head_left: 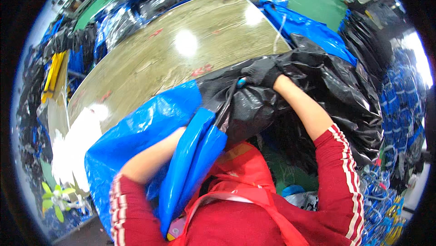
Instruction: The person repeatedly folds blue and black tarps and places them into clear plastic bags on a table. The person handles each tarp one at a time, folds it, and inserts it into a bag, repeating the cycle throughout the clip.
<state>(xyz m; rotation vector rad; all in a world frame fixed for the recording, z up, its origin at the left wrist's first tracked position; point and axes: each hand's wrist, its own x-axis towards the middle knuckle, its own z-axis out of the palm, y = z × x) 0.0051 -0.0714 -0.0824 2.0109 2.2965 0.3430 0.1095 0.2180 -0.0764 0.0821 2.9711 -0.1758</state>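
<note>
My right hand (261,73), in a dark ribbed glove, is closed on a bunched glossy black plastic sheet (336,82) at the table's near edge. A small bright blue spot shows by its fingertips; I cannot make out what it is. To the left, a blue plastic sheet (141,123) drapes over the near edge and meets the black one. My left forearm (156,155) reaches in behind a folded blue flap (186,159), which hides most or all of my left hand. Its fingers cannot be made out.
A wood-patterned table (150,55) with red marks stretches ahead. Heaps of black and blue plastic (141,10) lie along its far side, and another blue sheet (313,28) lies at its right. Bundled blue items (402,105) stand far right. A plant (56,200) is lower left.
</note>
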